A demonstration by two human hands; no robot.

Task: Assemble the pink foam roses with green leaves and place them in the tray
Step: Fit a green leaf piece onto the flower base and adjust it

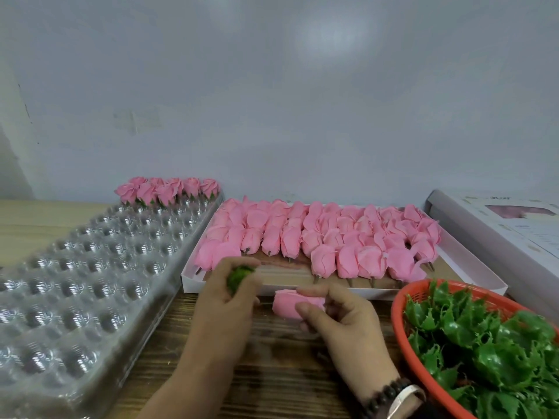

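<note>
Step in hand: joining a leaf to a rose head, w/ both parts held just in front of the white cardboard box (pixel 290 290). Left hand (pixel 225 293) has its fingers curled round a green leaf calyx (pixel 239 276), blurred. Right hand (pixel 335 313) pinches a pink foam rose (pixel 287 306) lying sideways betw. thumb and fingers, near the left hand but apart from the leaf. Box holds rows of unassembled roses (pixel 320 237). Right of the box, a red basket (pixel 402 334) of spare leaves (pixel 484 337). Left of the box, the clear plastic tray (pixel 75 285), mostly vacant cups; finished roses (pixel 169 190) fill only its far end, so task looks early on. Next prob. needs the rose's stem end turned toward the leaf's centre hole and pushed through, then the rose set in a tray cup.
</note>
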